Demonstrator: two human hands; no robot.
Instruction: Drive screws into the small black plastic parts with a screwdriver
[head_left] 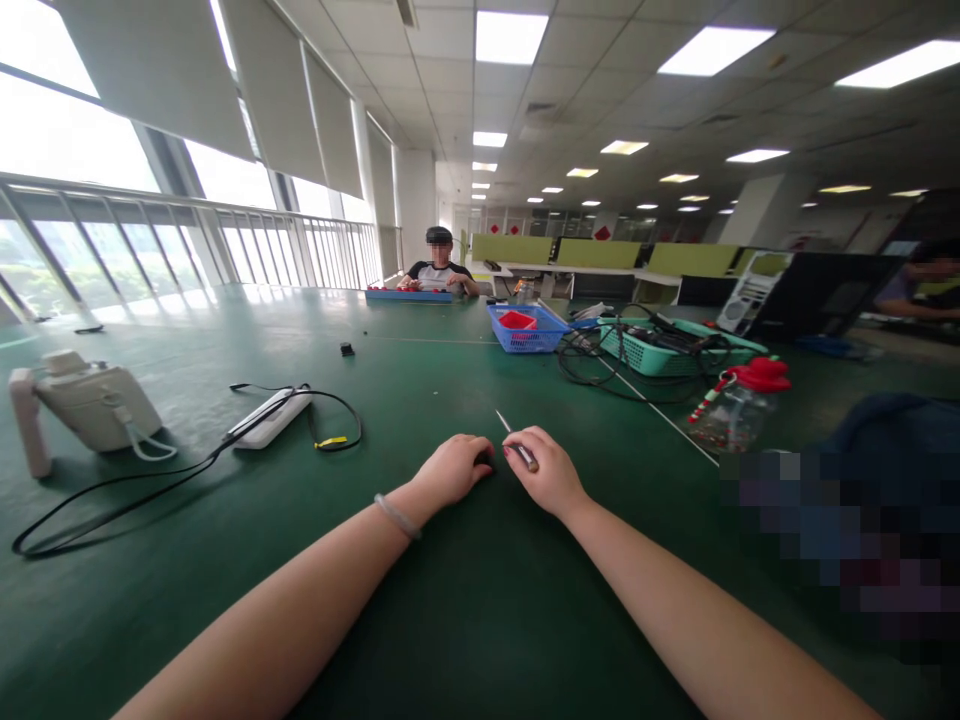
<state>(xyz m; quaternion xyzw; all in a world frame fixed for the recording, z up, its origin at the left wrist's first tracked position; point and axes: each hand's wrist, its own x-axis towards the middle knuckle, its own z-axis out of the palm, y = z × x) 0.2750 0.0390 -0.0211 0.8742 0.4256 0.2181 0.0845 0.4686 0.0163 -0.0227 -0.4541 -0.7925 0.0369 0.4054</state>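
My right hand (551,475) is closed around a slim pointed tool (517,445). Its thin metal tip points away from me and to the left, and a brown handle end shows by my fingers; its exact kind is unclear. Close beside it on the left, my left hand (452,470) is curled, thumb towards the fingertips. A dark patch lies between thumb and fingers, and I cannot make out whether it is an object or shadow. A pale bracelet (397,517) circles my left wrist. Both hands are low over the green tabletop (465,610), slightly apart.
To the left are a beige bottle (101,405), a white power bank (271,417) and a black strap (112,535). A blue basket (529,340), a green basket (652,360) with cables and a red-lidded bottle (739,410) stand right. Another person (439,268) sits at the far end.
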